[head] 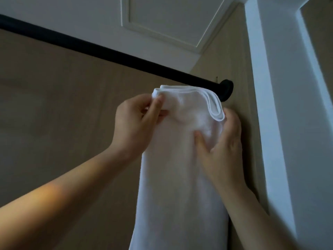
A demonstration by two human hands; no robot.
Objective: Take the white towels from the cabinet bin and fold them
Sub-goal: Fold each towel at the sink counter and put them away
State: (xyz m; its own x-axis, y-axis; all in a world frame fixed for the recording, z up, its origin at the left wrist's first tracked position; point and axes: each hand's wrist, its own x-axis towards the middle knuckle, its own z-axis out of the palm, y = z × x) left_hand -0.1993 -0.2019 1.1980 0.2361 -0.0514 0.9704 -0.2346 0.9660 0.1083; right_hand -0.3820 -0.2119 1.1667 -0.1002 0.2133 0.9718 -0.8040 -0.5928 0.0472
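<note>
- Head view: the white towel [180, 177] hangs long and doubled, held high against the black rod [108, 51], probably so its length drops straight.
- The left hand [137, 121] has its grip pinching the top corner. The right hand [223, 147] clasps the opposite edge, thumb in front, likely squaring the layers.

The towel [180, 168] is plain white; the rod [108, 51] and its wall mount [227, 90] black; wall panels [54, 105] tan; ceiling [162, 18] white.

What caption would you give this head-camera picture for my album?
Left hand pinches the top corner of a folded white towel, right hand grips its edge, before a black rod.
</note>
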